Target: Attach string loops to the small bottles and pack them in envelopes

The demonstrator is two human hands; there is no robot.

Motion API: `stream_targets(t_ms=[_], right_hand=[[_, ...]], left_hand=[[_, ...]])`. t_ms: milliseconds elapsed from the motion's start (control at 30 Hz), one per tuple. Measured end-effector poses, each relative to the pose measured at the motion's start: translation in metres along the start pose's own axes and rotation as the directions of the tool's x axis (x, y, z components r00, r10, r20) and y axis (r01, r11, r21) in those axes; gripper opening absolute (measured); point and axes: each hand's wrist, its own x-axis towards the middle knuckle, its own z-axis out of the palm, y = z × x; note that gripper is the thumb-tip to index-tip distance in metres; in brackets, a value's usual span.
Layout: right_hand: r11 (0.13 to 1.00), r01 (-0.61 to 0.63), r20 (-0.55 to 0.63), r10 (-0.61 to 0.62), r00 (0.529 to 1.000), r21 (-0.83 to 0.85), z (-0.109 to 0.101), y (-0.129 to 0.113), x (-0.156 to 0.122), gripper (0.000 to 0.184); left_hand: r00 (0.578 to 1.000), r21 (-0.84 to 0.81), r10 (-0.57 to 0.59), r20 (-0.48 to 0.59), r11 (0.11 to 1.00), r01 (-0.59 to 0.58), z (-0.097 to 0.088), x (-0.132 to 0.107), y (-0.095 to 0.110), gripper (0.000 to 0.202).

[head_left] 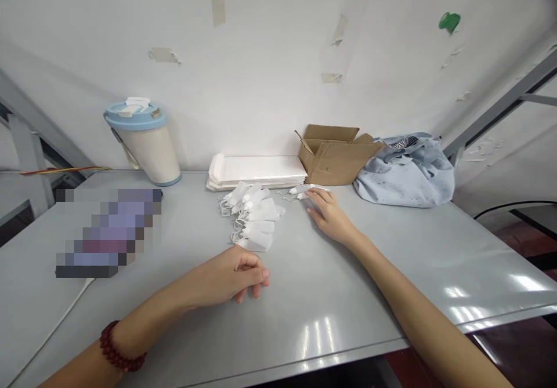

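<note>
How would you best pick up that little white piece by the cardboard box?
Probably from above, pinching the small white piece across its narrow body: it lies flat on the table, thin loop trailing left. The right hand touches its near side.

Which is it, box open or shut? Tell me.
Open. The box has its top flaps folded up and outward; what is inside cannot be told.

Small white stringed paper tags (255, 220) lie at 12 o'clock from your left hand (232, 278), 9 o'clock from your right hand (328, 214). Flat white paper stack (256, 170) behind them; brown cardboard box (337, 159) at its 3 o'clock, cream lidded plastic jug (148, 144) at its 9.
</note>
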Motion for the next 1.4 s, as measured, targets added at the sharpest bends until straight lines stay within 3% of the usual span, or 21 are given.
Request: stream_targets(t_ms=[367,500,633,700,800,867,967,1267,1400], right_hand=[[0.996,-0.086,-0.023,0.086,0.996,0.032,-0.012,0.001,-0.003,0.015],[0.986,-0.123,0.007,0.123,0.992,0.110,-0.018,-0.008,-0.004,0.007],[0.963,-0.127,-0.002,0.131,0.991,0.237,-0.033,-0.027,-0.006,0.012],[0.870,-0.171,0.019,0.183,0.983,0.464,-0.038,-0.038,-0.008,0.015],[0.678,-0.229,0.149,0.175,0.973,0.698,-0.040,-0.055,-0.012,0.018],[0.582,-0.273,0.236,0.141,0.961,0.766,-0.037,-0.065,-0.015,0.019],[0.512,-0.285,0.292,0.069,0.954,0.810,-0.031,-0.077,-0.018,0.018],[0.525,-0.236,0.270,0.013,0.963,0.818,-0.029,-0.086,-0.021,0.013],[0.543,-0.231,0.265,0.017,0.964,0.808,-0.029,-0.086,-0.021,0.013]], left_hand=[[1.000,-0.012,-0.026,-0.012,1.000,0.026,-0.001,0.002,0.002,0.031],[1.000,-0.045,-0.016,-0.018,0.999,0.015,-0.001,0.001,0.002,0.029],[0.996,-0.106,0.009,-0.091,0.994,-0.019,0.001,0.002,0.005,0.029],[0.987,-0.144,0.022,-0.160,0.988,-0.045,0.001,0.003,0.005,0.031],[0.965,-0.202,0.035,-0.258,0.975,-0.090,0.000,0.004,0.004,0.036],[0.950,-0.236,0.040,-0.309,0.965,-0.117,0.000,0.003,0.004,0.038],[0.934,-0.262,0.029,-0.355,0.956,-0.130,0.000,0.001,0.005,0.037],[0.946,-0.204,0.045,-0.321,0.972,-0.115,0.000,0.001,0.007,0.030],[0.932,-0.040,0.093,-0.350,0.993,-0.114,0.003,0.000,0.007,0.031]])
